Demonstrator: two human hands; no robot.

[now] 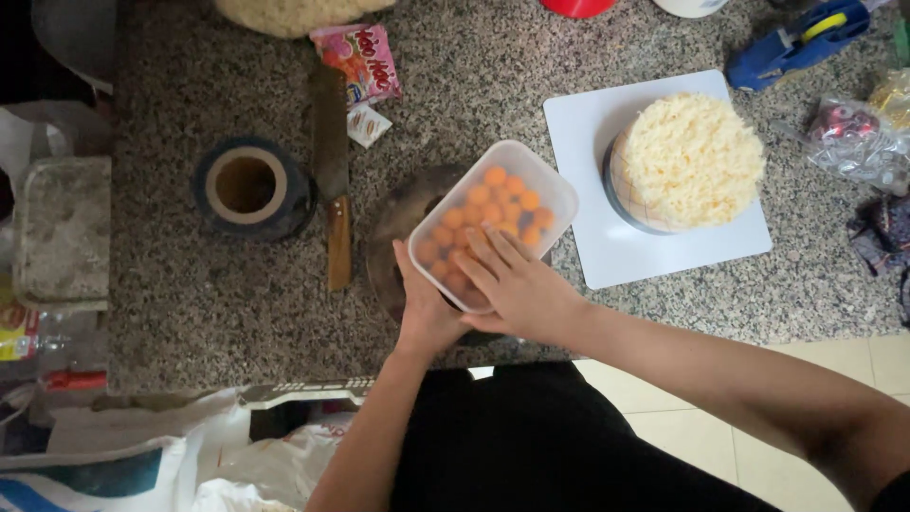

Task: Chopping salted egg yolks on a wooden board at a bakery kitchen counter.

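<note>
Both hands are on that clear plastic tub (493, 220) of orange balls (483, 216): left hand (427, 318) clamped on its near corner from below to steady it, right hand (517, 284) lying fingers-together over the open top, maybe reaching in, can't tell if it's actually got one. Tub sits tilted over a dark round thing (403, 228) on the granite counter (190, 313), mostly hidden, no clue what it is. Just beside it, a cake (687, 161) under pale shreds on a white board (607, 256). Knife (332, 175) and tape roll (251, 188) lie off left.
</note>
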